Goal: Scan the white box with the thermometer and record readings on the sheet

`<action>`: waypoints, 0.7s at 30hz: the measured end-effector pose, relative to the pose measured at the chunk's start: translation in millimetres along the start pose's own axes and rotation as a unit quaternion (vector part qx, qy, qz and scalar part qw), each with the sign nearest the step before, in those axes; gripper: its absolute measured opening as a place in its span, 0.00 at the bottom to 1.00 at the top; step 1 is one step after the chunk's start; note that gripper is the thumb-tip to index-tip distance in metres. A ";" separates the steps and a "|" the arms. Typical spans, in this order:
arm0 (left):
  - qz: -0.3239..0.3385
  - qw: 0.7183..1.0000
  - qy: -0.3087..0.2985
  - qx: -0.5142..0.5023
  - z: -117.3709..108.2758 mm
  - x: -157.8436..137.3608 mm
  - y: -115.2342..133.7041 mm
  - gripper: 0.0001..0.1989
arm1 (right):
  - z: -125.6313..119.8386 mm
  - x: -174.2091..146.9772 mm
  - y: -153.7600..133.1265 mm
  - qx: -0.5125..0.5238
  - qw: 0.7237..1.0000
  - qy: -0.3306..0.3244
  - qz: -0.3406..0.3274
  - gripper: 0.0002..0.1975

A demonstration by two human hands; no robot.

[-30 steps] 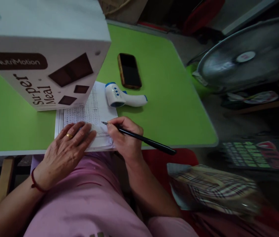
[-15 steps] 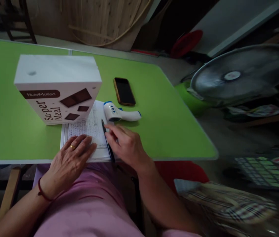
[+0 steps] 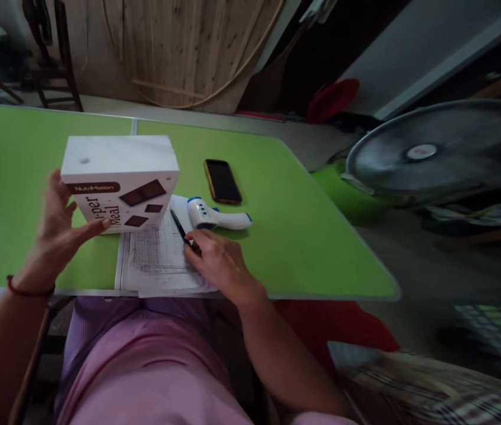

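Observation:
A white NutriMotion box (image 3: 121, 156) with brown bar pictures stands upright on the green table, over the far part of some written sheets (image 3: 153, 271). My left hand (image 3: 58, 227) is around the box's left side, its thumb across the front and its fingers at the side and back. Between the thumb and fingers of my right hand (image 3: 217, 257) is a black pen (image 3: 177, 223), lying slantwise low over the paper. Just beyond that hand rests a white and blue infrared thermometer (image 3: 219, 218). The pen's lower end is hidden by the hand.
A phone (image 3: 222, 181) lies farther back on the green table (image 3: 321, 254). To the right of the table stands a large fan (image 3: 422, 150). A red seat (image 3: 334, 330) and plaid cloth (image 3: 454, 407) are at the lower right.
My left hand has left the paper and taken hold of the box's left side. My right hand now has the pen in its fingers, with the pen's far end shifted left.

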State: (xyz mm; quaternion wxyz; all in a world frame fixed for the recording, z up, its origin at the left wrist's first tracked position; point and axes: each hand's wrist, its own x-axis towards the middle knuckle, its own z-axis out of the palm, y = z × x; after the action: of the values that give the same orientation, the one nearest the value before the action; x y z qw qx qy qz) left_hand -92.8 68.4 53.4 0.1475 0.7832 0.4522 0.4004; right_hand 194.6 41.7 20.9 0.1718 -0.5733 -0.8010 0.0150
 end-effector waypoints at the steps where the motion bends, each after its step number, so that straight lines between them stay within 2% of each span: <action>1: -0.049 0.995 -0.051 -0.073 -0.4 6.0 -7.9 0.27 | -1.1 2.7 2.8 0.003 1.000 0.001 0.000 0.07; 3: -0.120 0.971 -0.098 -0.182 2.2 14.1 -19.7 0.24 | -6.1 8.4 12.8 -0.011 1.000 0.011 0.011 0.08; 4: -0.142 0.961 -0.092 -0.217 4.4 16.4 -23.1 0.25 | -9.4 11.7 19.8 -0.032 0.999 0.015 0.021 0.09; 6: -0.171 0.950 -0.032 -0.261 8.2 17.9 -25.0 0.30 | -15.3 19.2 36.1 -0.091 0.995 -0.007 0.040 0.16; 8: -0.194 0.940 0.035 -0.279 9.7 16.5 -21.4 0.35 | -18.0 27.1 52.2 -0.124 0.988 -0.075 0.051 0.22; 11: -0.196 0.931 0.059 -0.303 8.5 9.5 -10.9 0.30 | -14.7 37.0 69.3 -0.122 0.979 -0.158 0.048 0.27; 13: -0.184 0.923 0.050 -0.334 7.7 2.0 -3.1 0.24 | -10.6 40.7 74.5 -0.095 0.980 -0.166 0.050 0.26; 16: -0.219 0.903 0.028 -0.369 8.1 -10.8 7.2 0.22 | -9.2 41.5 72.0 0.019 0.989 -0.105 0.104 0.24; 18: -0.267 0.892 0.015 -0.363 8.7 -18.4 11.8 0.25 | -14.0 38.8 61.3 0.155 0.978 -0.014 0.142 0.24; 19: -0.289 0.890 0.011 -0.352 8.8 -21.7 13.3 0.27 | -18.1 36.4 52.6 0.236 0.960 0.037 0.146 0.24; 21: -0.314 0.891 0.000 -0.329 8.7 -27.2 14.3 0.29 | -28.6 29.4 28.1 0.398 0.902 0.123 0.116 0.24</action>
State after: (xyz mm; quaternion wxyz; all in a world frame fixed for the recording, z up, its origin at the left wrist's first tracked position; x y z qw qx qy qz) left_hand -85.1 39.2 42.9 0.5149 0.5070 0.5170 0.4587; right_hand 220.3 73.5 49.1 0.4800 -0.5436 -0.6282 0.2817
